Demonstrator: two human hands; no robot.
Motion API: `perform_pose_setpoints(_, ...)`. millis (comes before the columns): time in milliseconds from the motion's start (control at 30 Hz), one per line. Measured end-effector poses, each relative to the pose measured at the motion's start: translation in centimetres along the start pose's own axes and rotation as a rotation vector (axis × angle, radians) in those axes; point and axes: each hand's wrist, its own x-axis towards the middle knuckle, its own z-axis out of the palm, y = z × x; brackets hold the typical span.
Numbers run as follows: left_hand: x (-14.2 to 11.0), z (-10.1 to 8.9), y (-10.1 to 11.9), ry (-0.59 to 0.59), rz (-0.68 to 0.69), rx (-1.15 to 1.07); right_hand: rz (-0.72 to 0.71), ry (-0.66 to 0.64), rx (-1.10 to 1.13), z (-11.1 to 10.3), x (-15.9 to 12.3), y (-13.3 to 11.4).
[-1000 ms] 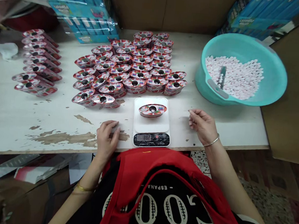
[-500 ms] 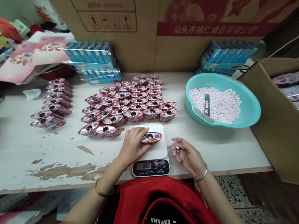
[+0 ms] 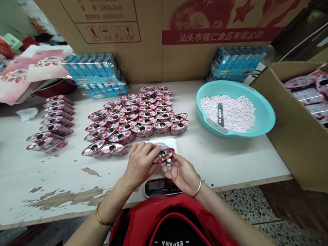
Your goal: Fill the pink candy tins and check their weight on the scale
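Observation:
My left hand [image 3: 142, 160] grips a small red and pink printed candy box [image 3: 164, 154] with a round hole in its top. The box is tilted to the right, lifted over a white kitchen scale [image 3: 170, 142], and white pieces show at its hole. Cupped just right of the box, my right hand [image 3: 184, 173] holds small white candies [image 3: 168, 161] by its fingertips. Both hands cover most of the scale's plate; its black display panel [image 3: 160, 184] shows below them. Several similar boxes [image 3: 142, 130] stand in close rows beyond my left hand.
A turquoise basin [image 3: 266, 103] of pale candies [image 3: 236, 110] with a dark scoop-like strip [image 3: 220, 114] stands right. An open carton [image 3: 293, 149] of boxes adjoins it. Another box row [image 3: 58, 117] is left. Blue wrapped packs [image 3: 96, 71] stand before a large carton [image 3: 146, 60].
My left hand has lifted the box off the scale plate and tilted it rightward. My right hand has moved left to the box's opening. The view has shifted slightly.

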Motion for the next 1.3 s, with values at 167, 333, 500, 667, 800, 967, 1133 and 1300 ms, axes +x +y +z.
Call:
perform_pose_setpoints(167, -0.3, -0.6, -0.4, 0.003, -0.051, -0.048, 0.021, -0.041, -0.027, 0.3, -0.1, 0.0)
perform_pose_setpoints(333, -3.3, -2.5, -1.7, 0.064, -0.243, -0.304, -0.033, 0.009, -0.160, -0.4, -1.4, -0.5)
perform_pose_setpoints(500, -10.1, -3.6, -5.9, -0.027, -0.426, -0.255, -0.057, 0.102, -0.245, -2.2, -2.0, -1.2)
perform_pose_setpoints(667, -14.4, -3.1, -9.6, -0.058, -0.496, -0.072, -0.053, 0.134, -0.295, -1.5, -2.1, -1.1)
perform_pose_setpoints(800, -15.4, -2.8, -12.7, 0.101, -0.517, 0.098, -0.015, 0.247, -0.281, -0.9, -2.2, -0.8)
perform_pose_setpoints(967, -16.0, -5.6, -20.6, 0.318, -0.813, 0.341, -0.034, 0.354, -0.282, -1.9, -2.6, -1.5)
perform_pose_setpoints(1133, -16.8, -8.6, -25.6, 0.228, -0.811, 0.340, -0.114, 0.338, -0.255, -3.1, -3.0, -2.3)
perform_pose_setpoints(1300, -15.8, -10.1, -24.1, 0.285, -0.676, 0.277, -0.156, 0.210, -0.300, -4.1, -3.3, -2.6)
